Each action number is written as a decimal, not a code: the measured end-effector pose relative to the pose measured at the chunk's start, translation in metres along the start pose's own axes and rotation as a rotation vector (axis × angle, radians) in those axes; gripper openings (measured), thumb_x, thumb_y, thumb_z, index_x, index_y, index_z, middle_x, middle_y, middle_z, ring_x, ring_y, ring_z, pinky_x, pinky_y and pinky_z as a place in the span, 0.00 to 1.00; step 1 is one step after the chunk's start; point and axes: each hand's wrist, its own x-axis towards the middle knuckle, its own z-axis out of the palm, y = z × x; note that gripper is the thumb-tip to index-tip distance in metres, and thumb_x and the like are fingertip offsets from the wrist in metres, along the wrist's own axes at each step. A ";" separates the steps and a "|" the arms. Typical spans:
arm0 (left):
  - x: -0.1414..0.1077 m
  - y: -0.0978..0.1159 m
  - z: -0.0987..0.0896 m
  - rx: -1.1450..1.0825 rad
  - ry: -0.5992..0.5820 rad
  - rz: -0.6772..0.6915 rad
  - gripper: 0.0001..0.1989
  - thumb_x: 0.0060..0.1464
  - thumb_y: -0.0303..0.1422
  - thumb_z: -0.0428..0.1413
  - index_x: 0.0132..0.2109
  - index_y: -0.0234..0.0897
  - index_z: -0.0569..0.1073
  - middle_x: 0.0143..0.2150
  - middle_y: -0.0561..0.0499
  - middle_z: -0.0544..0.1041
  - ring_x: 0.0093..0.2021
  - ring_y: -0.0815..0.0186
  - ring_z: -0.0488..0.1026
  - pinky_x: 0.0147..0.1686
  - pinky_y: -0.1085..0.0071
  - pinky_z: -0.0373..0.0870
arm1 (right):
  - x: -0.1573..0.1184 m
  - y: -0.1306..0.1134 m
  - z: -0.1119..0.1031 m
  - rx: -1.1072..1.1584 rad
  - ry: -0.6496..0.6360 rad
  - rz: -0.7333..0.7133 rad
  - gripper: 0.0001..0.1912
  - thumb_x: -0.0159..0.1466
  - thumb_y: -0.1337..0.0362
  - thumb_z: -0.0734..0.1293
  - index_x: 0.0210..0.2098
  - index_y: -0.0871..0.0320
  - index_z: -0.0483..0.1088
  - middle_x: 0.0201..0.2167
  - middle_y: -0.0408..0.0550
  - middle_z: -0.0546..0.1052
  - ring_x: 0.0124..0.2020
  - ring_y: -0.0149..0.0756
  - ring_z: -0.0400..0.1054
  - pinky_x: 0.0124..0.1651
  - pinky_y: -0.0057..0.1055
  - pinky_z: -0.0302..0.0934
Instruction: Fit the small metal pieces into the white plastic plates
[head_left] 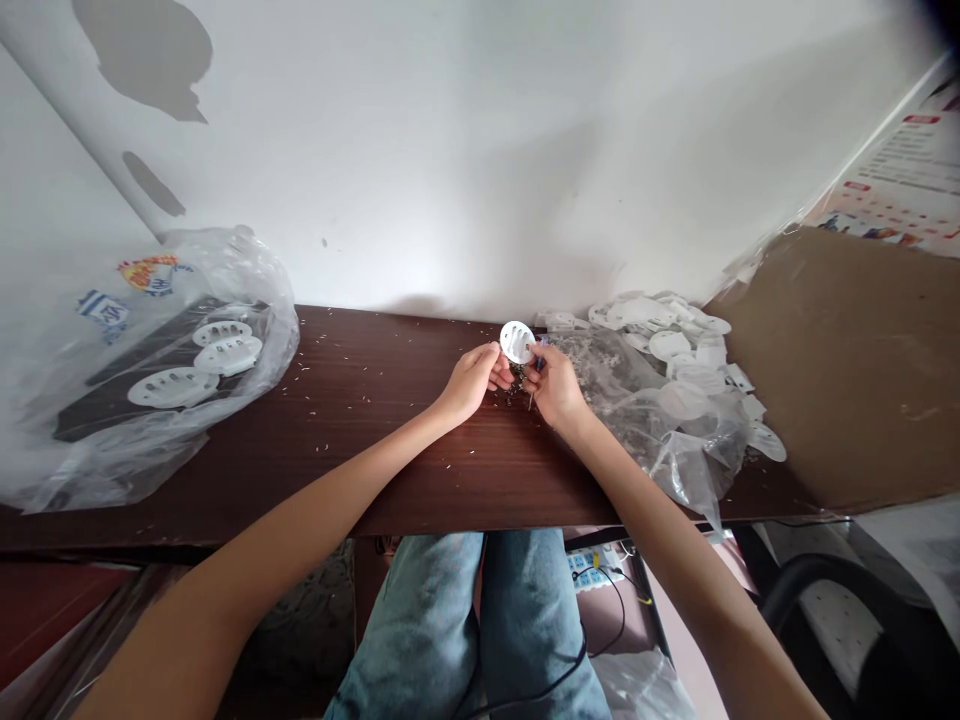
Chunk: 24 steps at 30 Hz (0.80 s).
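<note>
So there's a white round plastic disc (pixel 517 342) with a row of slots across its face, held up and tilted a bit, just above a dark brown wood-grain table (pixel 390 385). The left hand (pixel 471 383) has its fingers on the disc's lower left edge, and the right hand (pixel 555 385) pinches it from the lower right. Right under it, between the hands, there's a small clump of dark metal bits (pixel 516 382), too small to make out. Also a tiny blue bit (pixel 538 362) by the right fingers, no idea what.
</note>
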 end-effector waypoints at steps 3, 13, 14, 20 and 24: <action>0.001 0.001 -0.001 -0.046 0.006 -0.038 0.18 0.69 0.45 0.53 0.33 0.39 0.71 0.30 0.47 0.80 0.29 0.67 0.77 0.30 0.70 0.69 | -0.001 0.001 0.000 0.020 -0.008 -0.003 0.14 0.55 0.58 0.72 0.30 0.54 0.63 0.25 0.37 0.65 0.20 0.24 0.50 0.20 0.28 0.42; 0.002 0.003 -0.002 -0.008 0.042 -0.027 0.15 0.65 0.40 0.56 0.30 0.40 0.71 0.27 0.49 0.76 0.27 0.68 0.73 0.28 0.69 0.66 | -0.007 -0.005 0.004 -0.031 0.010 -0.075 0.15 0.56 0.59 0.74 0.30 0.54 0.62 0.26 0.36 0.63 0.21 0.24 0.51 0.21 0.27 0.43; 0.001 0.003 -0.003 0.023 0.054 -0.005 0.15 0.65 0.40 0.56 0.30 0.40 0.71 0.27 0.50 0.76 0.28 0.68 0.74 0.29 0.69 0.66 | -0.007 -0.005 0.004 -0.035 0.016 -0.086 0.15 0.57 0.59 0.74 0.30 0.54 0.62 0.26 0.36 0.63 0.21 0.25 0.51 0.21 0.27 0.43; 0.002 -0.002 -0.012 0.291 0.143 0.184 0.11 0.68 0.41 0.55 0.43 0.38 0.75 0.43 0.46 0.82 0.39 0.64 0.79 0.40 0.66 0.75 | -0.003 -0.004 0.001 -0.023 0.055 -0.119 0.16 0.57 0.59 0.74 0.30 0.54 0.61 0.25 0.36 0.63 0.21 0.24 0.51 0.21 0.26 0.44; 0.003 -0.005 -0.016 0.590 0.211 0.412 0.23 0.61 0.32 0.61 0.62 0.38 0.68 0.63 0.38 0.76 0.61 0.54 0.75 0.61 0.54 0.73 | 0.000 -0.001 -0.002 -0.108 0.059 -0.126 0.16 0.58 0.58 0.73 0.31 0.53 0.61 0.24 0.36 0.62 0.21 0.25 0.50 0.21 0.26 0.41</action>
